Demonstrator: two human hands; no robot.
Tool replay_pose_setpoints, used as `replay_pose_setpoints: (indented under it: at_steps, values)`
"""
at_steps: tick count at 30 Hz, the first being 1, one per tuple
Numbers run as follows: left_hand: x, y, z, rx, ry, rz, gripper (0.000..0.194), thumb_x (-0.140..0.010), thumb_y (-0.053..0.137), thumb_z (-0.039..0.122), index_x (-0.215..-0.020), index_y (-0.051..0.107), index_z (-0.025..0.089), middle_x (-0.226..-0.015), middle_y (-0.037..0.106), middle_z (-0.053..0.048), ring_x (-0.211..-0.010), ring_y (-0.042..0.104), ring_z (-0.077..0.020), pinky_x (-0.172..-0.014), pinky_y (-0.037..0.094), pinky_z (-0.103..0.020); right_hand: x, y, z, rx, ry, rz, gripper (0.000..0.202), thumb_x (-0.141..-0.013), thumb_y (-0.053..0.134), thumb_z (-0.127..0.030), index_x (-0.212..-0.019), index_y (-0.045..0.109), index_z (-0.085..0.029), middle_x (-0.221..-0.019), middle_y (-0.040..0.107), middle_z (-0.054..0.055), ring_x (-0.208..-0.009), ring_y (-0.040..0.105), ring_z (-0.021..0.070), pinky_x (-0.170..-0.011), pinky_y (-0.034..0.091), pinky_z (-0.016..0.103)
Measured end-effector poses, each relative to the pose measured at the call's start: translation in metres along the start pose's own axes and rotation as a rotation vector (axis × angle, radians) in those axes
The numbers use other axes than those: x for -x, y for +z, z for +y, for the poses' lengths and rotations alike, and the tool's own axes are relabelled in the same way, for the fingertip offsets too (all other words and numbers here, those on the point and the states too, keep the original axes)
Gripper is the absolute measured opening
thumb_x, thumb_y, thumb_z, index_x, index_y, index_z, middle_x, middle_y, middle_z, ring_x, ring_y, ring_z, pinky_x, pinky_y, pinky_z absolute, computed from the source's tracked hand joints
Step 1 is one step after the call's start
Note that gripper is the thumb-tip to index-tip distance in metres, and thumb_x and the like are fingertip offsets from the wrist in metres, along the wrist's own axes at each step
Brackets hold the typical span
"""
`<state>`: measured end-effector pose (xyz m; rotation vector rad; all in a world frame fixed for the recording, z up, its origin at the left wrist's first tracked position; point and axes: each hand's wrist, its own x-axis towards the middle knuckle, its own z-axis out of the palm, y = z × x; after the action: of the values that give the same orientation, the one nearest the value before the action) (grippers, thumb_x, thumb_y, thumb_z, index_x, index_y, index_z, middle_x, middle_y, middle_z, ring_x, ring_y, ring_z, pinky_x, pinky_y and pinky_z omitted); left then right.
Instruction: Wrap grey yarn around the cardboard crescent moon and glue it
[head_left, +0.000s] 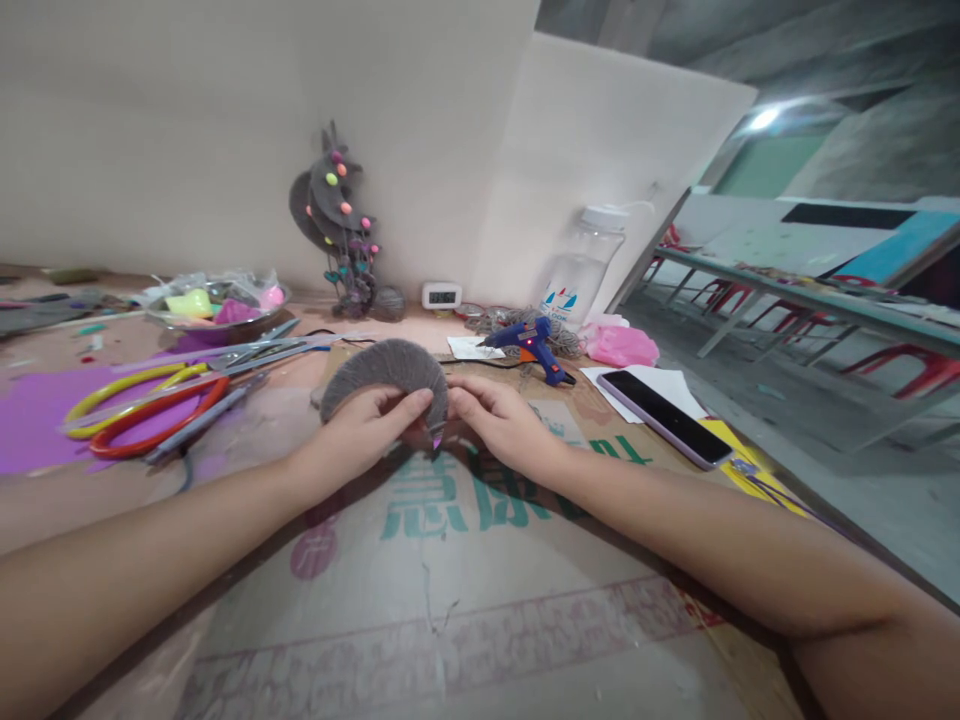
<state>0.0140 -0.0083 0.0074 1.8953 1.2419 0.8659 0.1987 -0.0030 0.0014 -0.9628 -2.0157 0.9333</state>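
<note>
A crescent wrapped in grey yarn (386,362) is held up over the cardboard sheet, its narrow tip pointing down with a small purple spot at the end. My left hand (379,420) grips it from the left, the thumb lying across its face. My right hand (499,415) is closed in a pinch at the crescent's right edge, near the tip. Its fingertips are partly hidden, and whether a yarn strand is also between them cannot be made out. Behind my right hand, a blue glue gun (531,345) stands with a small red light lit.
Yellow-handled scissors (135,390) and red-handled scissors (161,420) lie left on purple felt (34,415). Behind stand a bowl of bright scraps (217,320), a decorated grey moon ornament (337,210), a clock (441,295) and a water bottle (581,265). A phone (664,418) lies right.
</note>
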Motion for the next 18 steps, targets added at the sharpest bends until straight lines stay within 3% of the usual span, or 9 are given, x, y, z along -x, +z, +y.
replay_pose_setpoints:
  at_steps: [3,5,8,14,18]
  values:
    - [0.000,-0.003,0.001,-0.042,-0.023,0.089,0.047,-0.086,0.042,0.049,-0.059,0.064,0.017,-0.058,0.067,-0.002,-0.057,0.058,-0.0161,-0.057,0.040,-0.024,0.002,-0.007,0.002,0.144,0.022,-0.032,0.033,-0.089,0.048,-0.039,-0.113,0.058,-0.020,-0.083,0.068,0.002,-0.075,0.063,0.0138,-0.071,0.049,0.028]
    - [-0.001,-0.005,0.001,-0.094,-0.010,0.150,0.046,-0.086,0.043,0.049,-0.058,0.063,0.018,-0.057,0.066,-0.001,-0.056,0.057,-0.0159,-0.056,0.039,-0.024,0.004,-0.010,0.003,0.288,0.003,-0.038,0.022,-0.085,0.055,-0.035,-0.097,0.064,-0.019,-0.077,0.067,0.001,-0.070,0.061,0.0135,-0.069,0.047,0.028]
    - [-0.002,-0.007,-0.001,-0.146,0.013,0.206,0.046,-0.085,0.044,0.050,-0.059,0.064,0.018,-0.058,0.065,-0.001,-0.057,0.057,-0.0158,-0.057,0.039,-0.025,0.008,-0.012,0.001,0.457,-0.158,0.002,0.020,-0.086,0.053,-0.031,-0.076,0.066,-0.019,-0.072,0.067,0.001,-0.072,0.058,0.0137,-0.074,0.043,0.030]
    - [-0.004,-0.006,-0.005,-0.113,-0.004,0.222,0.047,-0.084,0.043,0.053,-0.060,0.064,0.018,-0.059,0.066,-0.001,-0.059,0.057,-0.0170,-0.056,0.038,-0.025,0.015,-0.014,-0.015,0.752,-0.482,-0.176,0.028,-0.090,0.047,-0.039,-0.084,0.067,-0.020,-0.074,0.066,0.005,-0.076,0.054,0.0167,-0.077,0.038,0.033]
    - [-0.004,-0.006,-0.008,-0.119,0.003,0.219,0.047,-0.084,0.043,0.054,-0.060,0.063,0.018,-0.058,0.065,-0.001,-0.058,0.057,-0.0176,-0.055,0.036,-0.026,0.002,-0.042,-0.021,0.884,-0.411,-0.090,0.039,-0.091,0.040,-0.044,-0.077,0.066,-0.018,-0.076,0.064,0.007,-0.077,0.055,0.0180,-0.077,0.037,0.034]
